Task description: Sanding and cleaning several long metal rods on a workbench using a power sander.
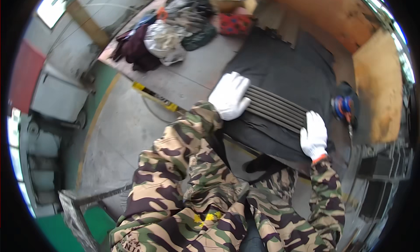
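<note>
From the head camera, a bundle of dark grey rods point(276, 108) lies side by side on a black mat point(288, 63) that covers the middle of a workbench point(192, 77). The rods are long, thin and straight, packed flush against one another in a flat row that runs slantwise from upper left to lower right. Their surface looks dull and uniform, with narrow grooves of shadow between neighbours.

How many rods there are is hard to count, since the picture is blurred. Both ends of the row are covered by gloves, so the rod tips cannot be seen. The near edge of the mat disappears behind the camouflage sleeves point(183, 164), and a blue and orange object point(344, 106) to the right of the mat is too smeared to identify. A heap of clothes and bags point(166, 37) sits at the far left end of the bench.

The left hand point(229, 95), in a white glove, lies palm down over the upper left end of the rods, fingers spread and lightly curled over them; whether they grip underneath cannot be told. The right hand point(313, 134), also in a white glove, is set against the lower right end, fingers together and extended along the rod ends, pressing rather than closing around them. Both forearms come up from the lower edge.
</note>
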### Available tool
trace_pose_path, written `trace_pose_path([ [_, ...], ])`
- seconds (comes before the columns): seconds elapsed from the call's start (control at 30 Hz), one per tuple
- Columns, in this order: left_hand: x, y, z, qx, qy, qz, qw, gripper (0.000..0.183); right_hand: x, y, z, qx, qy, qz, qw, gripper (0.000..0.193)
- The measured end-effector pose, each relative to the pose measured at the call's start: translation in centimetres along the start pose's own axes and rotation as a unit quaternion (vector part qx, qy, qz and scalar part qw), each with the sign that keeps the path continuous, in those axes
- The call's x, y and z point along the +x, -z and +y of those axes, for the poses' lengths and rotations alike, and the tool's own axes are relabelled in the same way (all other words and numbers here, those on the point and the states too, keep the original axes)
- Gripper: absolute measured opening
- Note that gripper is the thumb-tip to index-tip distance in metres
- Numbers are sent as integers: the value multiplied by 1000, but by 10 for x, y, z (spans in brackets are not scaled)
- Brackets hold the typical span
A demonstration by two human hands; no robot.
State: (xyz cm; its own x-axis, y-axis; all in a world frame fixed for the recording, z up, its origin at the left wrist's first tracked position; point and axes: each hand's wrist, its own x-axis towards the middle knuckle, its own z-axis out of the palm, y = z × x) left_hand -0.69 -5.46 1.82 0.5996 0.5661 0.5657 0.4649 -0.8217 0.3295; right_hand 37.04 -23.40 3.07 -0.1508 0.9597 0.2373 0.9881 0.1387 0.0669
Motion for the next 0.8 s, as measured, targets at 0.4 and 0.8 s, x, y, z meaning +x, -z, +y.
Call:
trace_pose_path([
  [0.4, -2, -11, -16, 87, -20, -70, 994, 59, 129, -30, -166, 115, 35, 65, 991, 66],
  [0.8, 0, -6, -13, 85, 26, -190, 978, 108, 19, -4, -3, 76, 15, 45, 996, 61],
])
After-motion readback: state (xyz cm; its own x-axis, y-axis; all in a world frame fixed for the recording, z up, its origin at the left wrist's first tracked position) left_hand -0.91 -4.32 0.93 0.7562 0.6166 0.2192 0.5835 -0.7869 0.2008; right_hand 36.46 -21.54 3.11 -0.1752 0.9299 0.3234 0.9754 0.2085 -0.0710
